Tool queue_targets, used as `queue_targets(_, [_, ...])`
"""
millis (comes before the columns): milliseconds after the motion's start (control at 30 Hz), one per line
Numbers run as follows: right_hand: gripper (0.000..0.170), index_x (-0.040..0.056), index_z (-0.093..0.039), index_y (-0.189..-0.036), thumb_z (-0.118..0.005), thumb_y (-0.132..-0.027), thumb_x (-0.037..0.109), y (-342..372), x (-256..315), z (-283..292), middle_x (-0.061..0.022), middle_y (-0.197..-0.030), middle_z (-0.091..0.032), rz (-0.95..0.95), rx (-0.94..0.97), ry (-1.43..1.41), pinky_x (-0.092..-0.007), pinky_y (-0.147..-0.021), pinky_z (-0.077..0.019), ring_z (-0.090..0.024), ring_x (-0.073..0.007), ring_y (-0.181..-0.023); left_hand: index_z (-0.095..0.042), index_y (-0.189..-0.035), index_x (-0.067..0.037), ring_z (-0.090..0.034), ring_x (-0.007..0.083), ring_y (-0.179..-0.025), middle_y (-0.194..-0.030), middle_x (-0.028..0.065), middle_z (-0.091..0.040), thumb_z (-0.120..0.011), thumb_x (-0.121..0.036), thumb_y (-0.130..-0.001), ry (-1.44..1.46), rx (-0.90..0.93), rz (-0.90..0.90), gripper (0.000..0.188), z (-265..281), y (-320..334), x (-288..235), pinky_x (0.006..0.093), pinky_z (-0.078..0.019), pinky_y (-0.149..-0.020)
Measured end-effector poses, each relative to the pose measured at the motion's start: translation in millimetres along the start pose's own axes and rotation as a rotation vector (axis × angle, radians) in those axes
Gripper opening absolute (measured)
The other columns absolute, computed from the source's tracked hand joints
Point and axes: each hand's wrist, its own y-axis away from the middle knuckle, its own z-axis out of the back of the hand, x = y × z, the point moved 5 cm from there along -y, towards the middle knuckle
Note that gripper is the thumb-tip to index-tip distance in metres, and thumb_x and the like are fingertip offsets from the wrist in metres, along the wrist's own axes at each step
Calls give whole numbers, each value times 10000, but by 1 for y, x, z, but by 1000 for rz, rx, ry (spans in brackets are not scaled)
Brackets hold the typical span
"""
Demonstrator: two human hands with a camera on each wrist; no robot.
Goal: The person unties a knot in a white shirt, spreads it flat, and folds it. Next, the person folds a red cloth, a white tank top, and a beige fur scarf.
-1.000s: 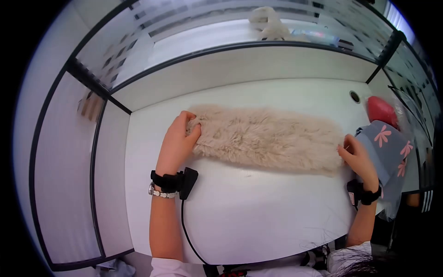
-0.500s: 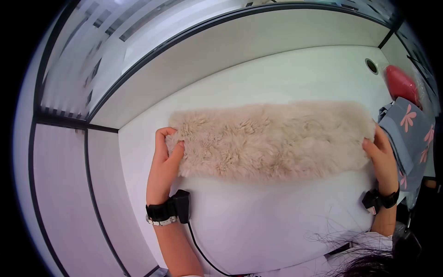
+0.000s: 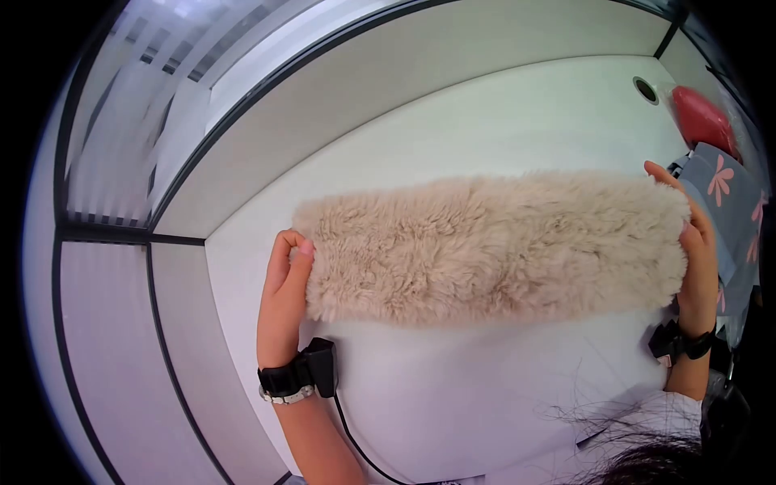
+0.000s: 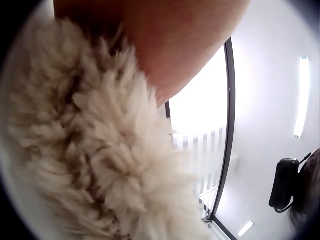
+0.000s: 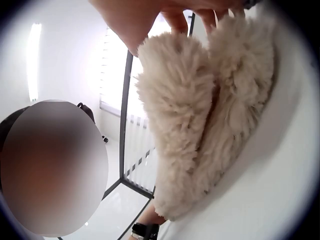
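A long beige furry piece (image 3: 493,250) is stretched sideways between the two hands in the head view. At its left end the left hand (image 3: 283,303) pinches the edge between thumb and curled fingers. The right hand (image 3: 697,267) grips the other end, thumb on the near face, one finger extended past the top corner. In the right wrist view the fur (image 5: 175,95) shows two thick layers with a gap between them, below the right hand (image 5: 150,17). Fur (image 4: 110,150) fills much of the left wrist view under the left hand (image 4: 175,40); its fingertips are hidden there.
The white table (image 3: 453,388) has a raised panel along its back and left. A red item in clear plastic (image 3: 702,121) and grey cloth with pink shapes (image 3: 718,186) lie at the right, beyond the right hand. A round hole (image 3: 645,90) is at the back right. A cable runs from the left wrist.
The hands have moved farther apart and the furry piece, held between them, appears larger and nearer the head camera. The head view has shifted, and a right finger has straightened upward.
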Motion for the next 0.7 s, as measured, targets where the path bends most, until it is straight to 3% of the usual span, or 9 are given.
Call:
queue_targets(67, [645,-84,-578,-1344,-596,-861,343,1,8,-2,-161,-1502,-510,68,11,138,-325,-1134,-353,-495,-221,-1366,-492,-996,-130,-358,61,-868,-891,-66,-410,-503,-347,-1054,-18,-16,38,225,0,2,-4,195,-302,-836])
queue_targets(100, [602,-78,-604,-1294,-594,-855,334,4,13,-5,-160,-1468,-536,97,-7,181,-361,-1145,-332,-474,-241,-1369,-502,-999,-139,-301,73,-794,-825,-71,-347,-498,-324,-1069,-28,-27,80,198,0,3,-10,211,-280,-741])
queue_targets(267, [389,-60,-627,-1096,-574,-829,217,6,20,4,-153,-1366,-577,206,47,323,-423,-1138,-291,-468,-281,-1285,-508,-1005,-123,-303,70,-785,-832,-68,-353,-473,-308,-1081,94,-4,-35,203,0,-3,-1,207,-292,-744])
queue_targets(367, [285,-30,-608,-1064,-542,-820,102,7,8,5,-126,-1350,-566,198,56,385,-357,-1080,-334,-486,-234,-1235,-506,-1001,-120,-304,70,-785,-835,-67,-349,-472,-301,-1080,28,-9,-2,200,3,-3,2,204,-293,-748])
queue_targets(467, [310,39,-535,-1140,-561,-832,27,2,-17,12,-43,-1237,-547,-69,104,467,-250,-934,-379,-462,-116,-1040,-506,-1024,-127,-299,69,-774,-822,-66,-340,-484,-286,-1074,65,2,-54,169,4,-6,9,210,-287,-725])
queue_targets(533, [286,39,-525,-1155,-582,-875,24,-2,-21,14,-19,-1106,-533,-97,75,399,-214,-825,-417,-471,-90,-946,-500,-1063,-134,-294,69,-773,-820,-62,-333,-508,-265,-1064,82,14,-14,131,4,-7,12,214,-289,-719])
queue_targets(600, [314,34,-533,-1202,-609,-897,44,-4,-11,7,-21,-1027,-524,-14,48,463,-213,-737,-438,-491,-75,-867,-508,-1195,-92,-415,85,-853,-885,-24,-485,-537,-255,-1053,27,-48,-5,218,5,-3,1,233,-378,-806])
queue_targets(667, [351,1,-582,-1232,-685,-933,154,-4,-9,9,-22,-915,-542,-40,13,549,-232,-633,-426,-486,-71,-709,-488,-1291,-42,-507,120,-940,-986,32,-605,-548,-279,-1050,68,-97,-160,343,4,-9,1,269,-425,-885])
queue_targets(700, [361,-24,-594,-1208,-699,-934,186,-5,-9,11,-25,-866,-536,-113,23,575,-238,-619,-409,-477,-71,-703,-524,-1282,6,-561,142,-999,-1051,67,-652,-573,-300,-1039,61,-104,-84,394,7,-6,1,284,-440,-936])
